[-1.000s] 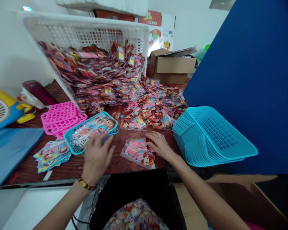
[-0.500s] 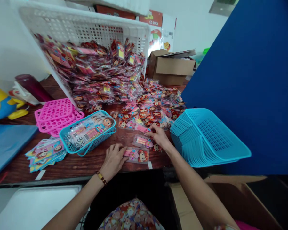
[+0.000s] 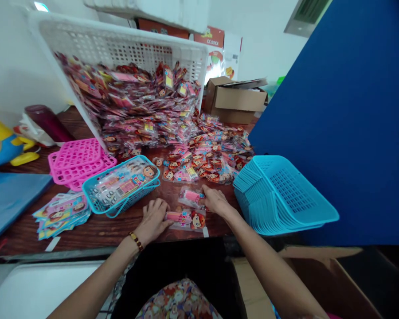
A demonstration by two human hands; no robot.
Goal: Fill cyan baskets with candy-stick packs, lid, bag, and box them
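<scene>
My left hand (image 3: 153, 219) rests at the table's front, thumb and fingers closed on the left end of a clear packet (image 3: 182, 218) with pink sticks and a cartoon face. Just above and to the right, my right hand (image 3: 216, 201) pinches the right end of another small clear packet (image 3: 190, 196) with pink sticks. Beyond both hands spreads a loose heap of similar packets (image 3: 206, 161). To the left of my left hand stands a blue basket (image 3: 126, 204) filled with packets and a printed card.
A big white crate (image 3: 116, 42), tipped forward, spills packets onto the table. Nested blue baskets (image 3: 269, 199) stand on the right, beside a blue panel (image 3: 346, 133). Pink baskets (image 3: 80, 159) and printed cards (image 3: 63, 215) lie left. An open cardboard box (image 3: 236, 99) sits behind.
My right hand has come nearer to me, bringing a packet from the heap's edge close to my left hand. My left hand has stayed by its packet. The view has tilted slightly.
</scene>
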